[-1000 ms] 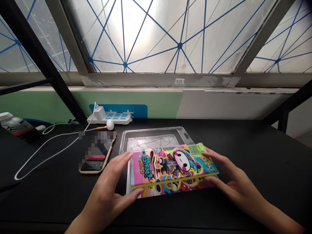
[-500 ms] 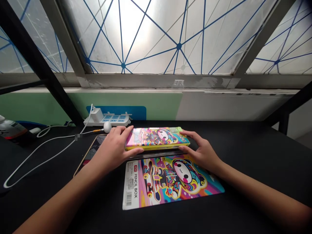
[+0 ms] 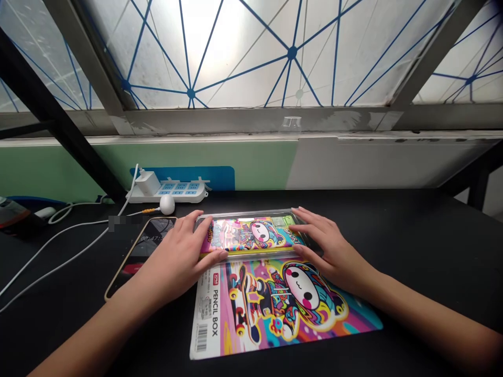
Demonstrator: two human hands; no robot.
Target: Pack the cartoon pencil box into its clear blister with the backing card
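Observation:
A colourful cartoon pencil box (image 3: 251,234) lies inside a clear plastic tray (image 3: 251,215) on the black table (image 3: 412,246). My left hand (image 3: 183,256) grips the box's left end, thumb along its near edge and fingers over the top. Over at the box's other end, the fingers of my right hand (image 3: 332,248) are curled round it. Just in front of the box, the printed backing card (image 3: 275,303) marked "PENCIL BOX" lies flat, partly under my right wrist.
A phone (image 3: 137,254) lies face up under my left forearm. Behind it are a white power strip (image 3: 168,189) with a charger and white cables (image 3: 58,246) trailing left. A bottle's end (image 3: 11,209) shows at the far left edge. A window sill runs along the back.
Both hands carried the pencil box from over the card to the back and lowered it into the clear tray. The card lies uncovered, and the view has dropped closer.

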